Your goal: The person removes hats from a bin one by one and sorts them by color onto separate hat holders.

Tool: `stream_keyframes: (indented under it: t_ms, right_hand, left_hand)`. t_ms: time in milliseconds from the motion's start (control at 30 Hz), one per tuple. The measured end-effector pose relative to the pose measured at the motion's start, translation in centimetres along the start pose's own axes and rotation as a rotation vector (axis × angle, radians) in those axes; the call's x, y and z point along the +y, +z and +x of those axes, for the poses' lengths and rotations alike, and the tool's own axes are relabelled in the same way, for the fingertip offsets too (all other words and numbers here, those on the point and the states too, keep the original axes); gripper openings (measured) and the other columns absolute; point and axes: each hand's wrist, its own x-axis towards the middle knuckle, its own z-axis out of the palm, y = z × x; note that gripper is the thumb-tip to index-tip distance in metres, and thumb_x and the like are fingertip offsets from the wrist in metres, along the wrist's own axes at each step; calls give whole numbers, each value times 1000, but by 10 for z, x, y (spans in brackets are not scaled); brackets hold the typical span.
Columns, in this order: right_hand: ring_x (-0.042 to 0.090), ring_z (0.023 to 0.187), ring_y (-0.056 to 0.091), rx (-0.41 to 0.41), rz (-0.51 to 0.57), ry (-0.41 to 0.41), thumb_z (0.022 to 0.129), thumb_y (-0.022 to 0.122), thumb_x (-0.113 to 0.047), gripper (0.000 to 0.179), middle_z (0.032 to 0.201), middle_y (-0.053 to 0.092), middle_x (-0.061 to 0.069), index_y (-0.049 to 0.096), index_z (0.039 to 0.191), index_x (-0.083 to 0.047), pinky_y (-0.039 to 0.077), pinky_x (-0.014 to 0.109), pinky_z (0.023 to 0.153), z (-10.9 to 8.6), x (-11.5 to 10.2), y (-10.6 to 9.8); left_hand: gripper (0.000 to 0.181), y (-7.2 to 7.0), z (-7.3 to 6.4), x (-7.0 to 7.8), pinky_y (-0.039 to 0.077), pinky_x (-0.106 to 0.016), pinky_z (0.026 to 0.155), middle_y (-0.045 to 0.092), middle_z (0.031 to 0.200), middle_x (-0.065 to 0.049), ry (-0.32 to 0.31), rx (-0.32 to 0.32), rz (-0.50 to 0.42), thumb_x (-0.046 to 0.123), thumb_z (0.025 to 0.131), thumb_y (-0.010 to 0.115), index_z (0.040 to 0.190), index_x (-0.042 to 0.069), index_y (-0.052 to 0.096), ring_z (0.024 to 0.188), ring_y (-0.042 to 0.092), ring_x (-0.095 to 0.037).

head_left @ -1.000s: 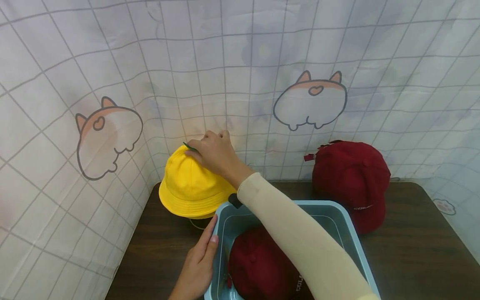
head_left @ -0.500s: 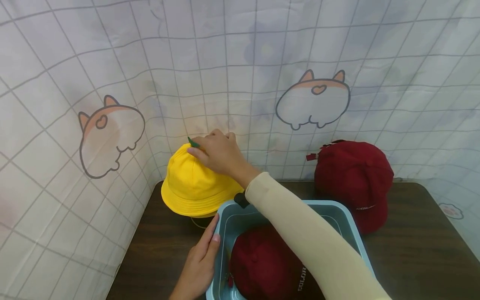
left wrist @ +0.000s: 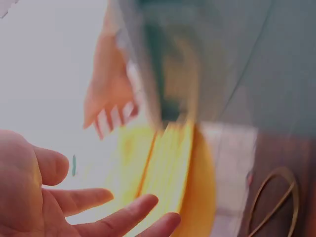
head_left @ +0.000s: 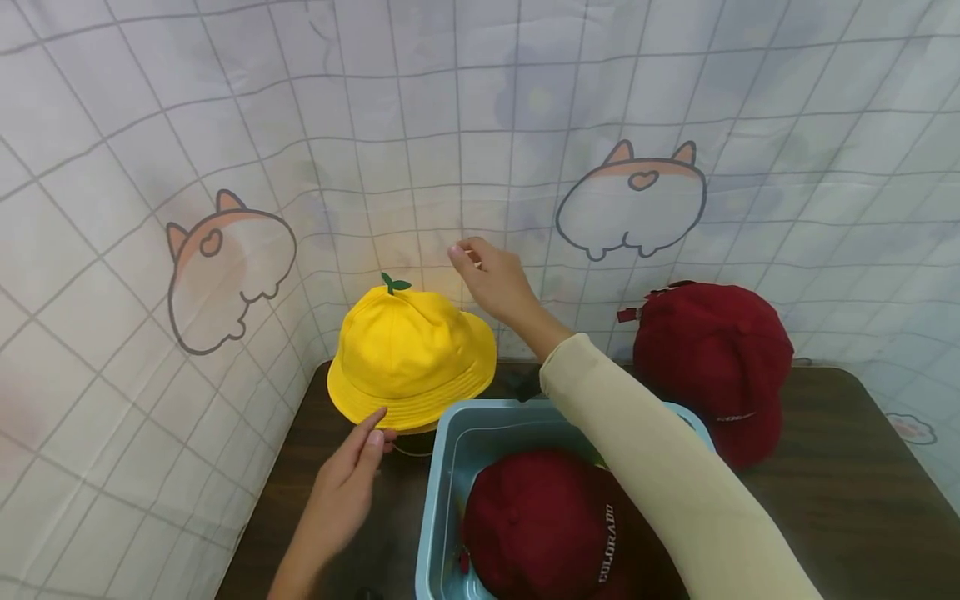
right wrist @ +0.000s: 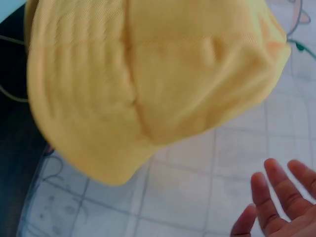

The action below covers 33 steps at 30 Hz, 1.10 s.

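A yellow bucket hat (head_left: 405, 350) with a small green sprout on top stands at the back left of the table, its cord hanging below the brim. My right hand (head_left: 495, 279) is in the air to the right of the hat's crown, apart from it and holding nothing. In the right wrist view its fingers (right wrist: 269, 202) are spread loosely. Close to the front of the hat's brim is my left hand (head_left: 341, 492), its fingers extended; whether it touches the brim I cannot tell. A light blue tub (head_left: 442, 467) holds a dark red cap (head_left: 525, 525) lettered COLORADO.
Another dark red cap (head_left: 708, 358) sits at the back right of the dark wooden table (head_left: 840, 500), behind and right of the tub. A white gridded cloth (head_left: 510, 108) with cartoon prints covers the walls behind and at the left.
My right hand has let go of the yellow hat's green sprout and moved right. My left hand has left the tub's rim and shifted left toward the hat's brim.
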Motion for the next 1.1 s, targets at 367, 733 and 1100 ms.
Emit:
stream_keyframes:
  t_ms: [367,733,1100]
  right_hand:
    - [24,89,63,-91,40,401,106,48,-50,49,113,68,11,65,121,-7,51,35,72,-3,38,-5]
    - [15,75,65,-341,194,695,106,55,-35,36,114,72,8,68,124,-8,45,22,55,-2,63,10]
    - [10,47,39,-376,59,641,98,66,-18,26,62,59,1,71,75,-7,35,22,46,-5,63,15]
  left_hand:
    - [55,-50,43,-28,52,-55,93,65,126,-21,-97,179,184,44,111,32,142,3,51,111,62,-38]
    - [52,-47,79,-49,59,-36,86,62,125,-19,-282,186,-97,43,109,42,144,5,46,97,68,-24]
    - [38,-41,90,-60,62,-27,72,67,109,-15,-293,255,-231,23,106,57,132,1,43,77,67,-15]
